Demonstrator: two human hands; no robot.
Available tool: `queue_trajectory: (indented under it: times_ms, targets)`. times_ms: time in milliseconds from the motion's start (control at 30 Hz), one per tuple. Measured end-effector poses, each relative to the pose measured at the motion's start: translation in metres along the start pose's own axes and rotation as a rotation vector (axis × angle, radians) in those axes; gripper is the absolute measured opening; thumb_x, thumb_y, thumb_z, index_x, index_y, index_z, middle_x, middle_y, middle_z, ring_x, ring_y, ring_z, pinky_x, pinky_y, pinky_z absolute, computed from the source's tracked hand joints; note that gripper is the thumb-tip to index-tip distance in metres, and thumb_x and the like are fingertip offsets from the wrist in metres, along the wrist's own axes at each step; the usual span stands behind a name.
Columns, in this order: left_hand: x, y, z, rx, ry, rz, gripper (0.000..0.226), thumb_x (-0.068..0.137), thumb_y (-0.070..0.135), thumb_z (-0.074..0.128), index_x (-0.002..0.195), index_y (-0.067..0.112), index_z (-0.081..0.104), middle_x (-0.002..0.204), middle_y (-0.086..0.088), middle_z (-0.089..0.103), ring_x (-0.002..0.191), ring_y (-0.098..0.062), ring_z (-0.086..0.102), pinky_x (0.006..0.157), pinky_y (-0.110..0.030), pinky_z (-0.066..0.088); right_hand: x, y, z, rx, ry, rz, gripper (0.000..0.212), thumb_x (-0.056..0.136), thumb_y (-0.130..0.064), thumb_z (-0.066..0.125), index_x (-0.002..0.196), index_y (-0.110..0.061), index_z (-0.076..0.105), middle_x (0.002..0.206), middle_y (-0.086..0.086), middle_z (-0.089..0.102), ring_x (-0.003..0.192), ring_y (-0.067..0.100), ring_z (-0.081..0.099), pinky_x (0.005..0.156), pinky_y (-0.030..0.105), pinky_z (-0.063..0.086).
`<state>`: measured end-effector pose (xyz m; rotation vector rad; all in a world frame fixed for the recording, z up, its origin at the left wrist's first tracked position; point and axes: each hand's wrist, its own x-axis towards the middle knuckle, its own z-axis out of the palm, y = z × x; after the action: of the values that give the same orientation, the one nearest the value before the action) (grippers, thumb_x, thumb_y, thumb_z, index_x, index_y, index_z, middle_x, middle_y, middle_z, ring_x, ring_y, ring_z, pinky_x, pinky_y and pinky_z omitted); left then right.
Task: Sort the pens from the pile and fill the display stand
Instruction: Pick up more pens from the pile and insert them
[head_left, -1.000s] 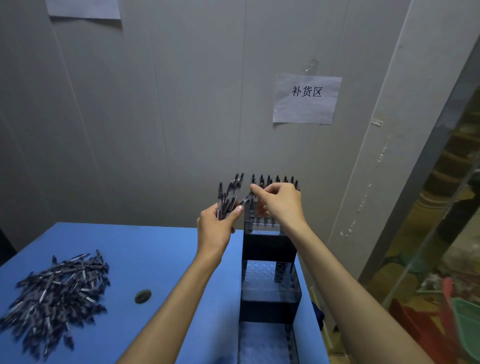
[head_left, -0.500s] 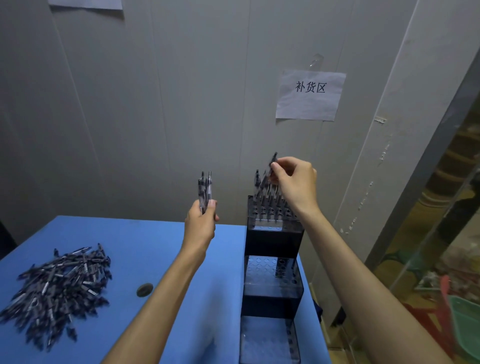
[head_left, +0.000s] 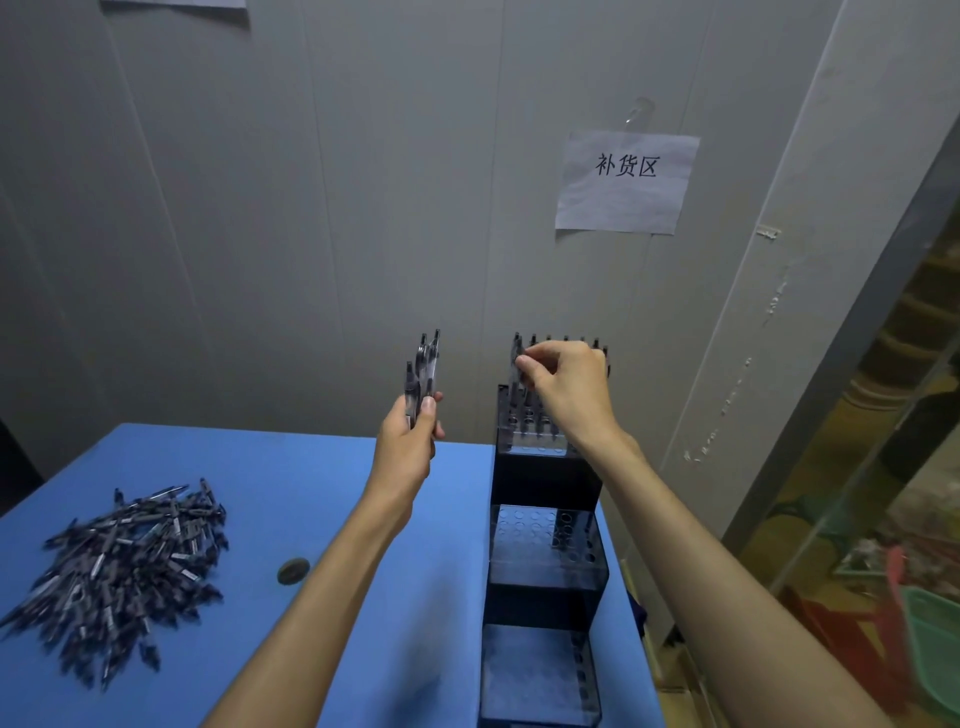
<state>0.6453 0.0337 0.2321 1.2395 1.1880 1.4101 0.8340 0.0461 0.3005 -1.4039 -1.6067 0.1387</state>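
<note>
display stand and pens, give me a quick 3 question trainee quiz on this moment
1. True or false: the left hand holds a small bunch of pens upright.
2. Where is the right hand working?
A. at the loose pile
B. at the top tier of the display stand
C. at the paper sign
3. Fill the blank: the two lower tiers of the stand show no ____ in their holes.

Key:
1. true
2. B; its fingers pinch one pen at the tier's left end.
3. pens
</note>
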Motion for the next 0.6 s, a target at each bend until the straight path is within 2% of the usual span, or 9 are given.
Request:
queue_trajectory:
  times_ms: [100, 267, 467, 600]
  targets:
    - [-0.002, 0.0, 0.003, -0.002, -0.002, -0.013, 0.021, 0.109, 0.027, 0.043, 0.107, 0.019, 0.062, 0.077, -0.001, 0.052, 0.052, -0.007, 0.033, 0.043, -0.019, 0.028, -0.009, 0.004, 0.005, -0.035, -0.023, -0.006, 0.016, 0.093, -0.02, 0.07, 0.103, -0.01, 0.078, 0.089, 0.0, 0.077, 0.083, 0.009, 0.07, 0.09, 0.036, 0.058]
    - [-0.007, 0.004, 0.008, -0.081, -0.037, -0.017, 0.021, 0.106, 0.028, 0.051, 0.109, 0.014, 0.067, 0.075, 0.001, 0.055, 0.049, -0.006, 0.033, 0.042, -0.019, 0.026, -0.012, 0.007, 0.004, -0.021, -0.012, 0.011, 0.018, 0.093, -0.02, 0.07, 0.105, -0.009, 0.077, 0.088, 0.001, 0.077, 0.08, 0.01, 0.071, 0.088, 0.038, 0.059]
    - [-0.014, 0.011, 0.019, -0.144, -0.079, -0.009, 0.019, 0.102, 0.027, 0.06, 0.107, 0.013, 0.072, 0.071, 0.005, 0.063, 0.048, -0.01, 0.033, 0.042, -0.021, 0.024, -0.01, 0.01, -0.008, -0.038, -0.011, -0.001, 0.018, 0.09, -0.03, 0.073, 0.094, -0.014, 0.08, 0.079, -0.005, 0.076, 0.072, 0.003, 0.069, 0.085, 0.034, 0.059]
    - [-0.017, 0.018, 0.027, -0.147, -0.085, 0.009, 0.011, 0.095, 0.024, 0.07, 0.1, 0.013, 0.071, 0.071, 0.003, 0.064, 0.05, -0.01, 0.035, 0.044, -0.021, 0.027, -0.009, 0.003, -0.021, 0.109, -0.019, 0.049, 0.023, 0.091, -0.038, 0.071, 0.085, -0.018, 0.08, 0.069, -0.009, 0.073, 0.068, 0.003, 0.07, 0.079, 0.035, 0.061]
